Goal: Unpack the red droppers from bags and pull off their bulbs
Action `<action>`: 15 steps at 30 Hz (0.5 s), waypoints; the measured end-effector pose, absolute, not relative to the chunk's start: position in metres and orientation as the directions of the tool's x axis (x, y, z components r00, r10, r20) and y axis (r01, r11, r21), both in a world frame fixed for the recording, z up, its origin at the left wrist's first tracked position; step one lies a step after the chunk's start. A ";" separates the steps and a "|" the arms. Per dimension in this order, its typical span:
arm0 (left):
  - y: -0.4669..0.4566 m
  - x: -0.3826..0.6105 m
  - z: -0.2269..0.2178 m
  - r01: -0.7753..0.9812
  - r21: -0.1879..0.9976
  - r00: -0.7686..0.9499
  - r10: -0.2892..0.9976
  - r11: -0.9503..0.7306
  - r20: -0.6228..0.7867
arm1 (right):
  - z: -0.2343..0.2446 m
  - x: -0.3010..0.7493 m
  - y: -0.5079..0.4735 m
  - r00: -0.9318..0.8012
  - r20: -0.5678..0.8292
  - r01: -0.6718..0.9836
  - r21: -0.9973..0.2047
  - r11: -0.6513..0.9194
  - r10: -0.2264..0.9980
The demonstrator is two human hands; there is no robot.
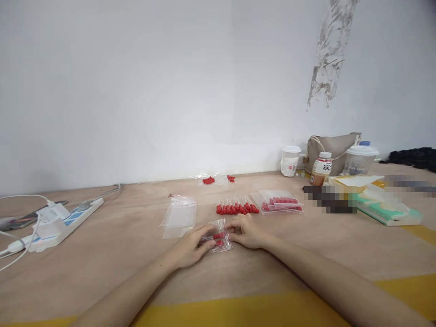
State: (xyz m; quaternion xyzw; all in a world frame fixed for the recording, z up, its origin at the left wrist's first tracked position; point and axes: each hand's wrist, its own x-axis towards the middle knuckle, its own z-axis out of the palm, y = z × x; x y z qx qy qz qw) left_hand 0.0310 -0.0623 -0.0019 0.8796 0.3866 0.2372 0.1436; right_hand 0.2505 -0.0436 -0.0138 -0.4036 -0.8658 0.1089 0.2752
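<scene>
A small clear zip bag [226, 244] lies on the table between my hands, with a few red-headed sticks [219, 236] inside. My left hand [193, 246] grips its left part, thumb and fingers closed on the plastic. At the bag's right edge my right hand [248, 230] pinches the plastic between thumb and forefinger. Just beyond it is a row of loose red-headed sticks [237, 209], heads toward me. Flat clear bags [180, 211] lie beyond my left hand. Past my right hand, filled bags [282, 205] with red heads are piled up.
By the wall are more red pieces [208, 180] on clear plastic. On the left is a white power strip [73, 222] with cables. To the right stand a lidded cup [290, 161], a drink bottle [321, 169], a grey bag [335, 150] and a green tissue pack [388, 209].
</scene>
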 end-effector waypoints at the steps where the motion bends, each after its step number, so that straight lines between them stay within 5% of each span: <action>1: -0.067 0.030 -0.004 0.612 0.441 0.595 0.749 -0.656 0.289 | -0.013 0.250 -0.044 -0.533 0.388 0.634 -0.406 0.658 0.752; 10: -0.067 0.042 -0.007 0.570 0.486 0.607 0.738 -0.663 0.294 | -0.018 0.246 -0.039 -0.648 0.360 0.397 -0.592 0.702 0.671; 15: -0.067 0.039 -0.009 0.581 0.482 0.613 0.742 -0.655 0.270 | -0.018 0.242 -0.040 -0.667 0.357 0.423 -0.541 0.727 0.654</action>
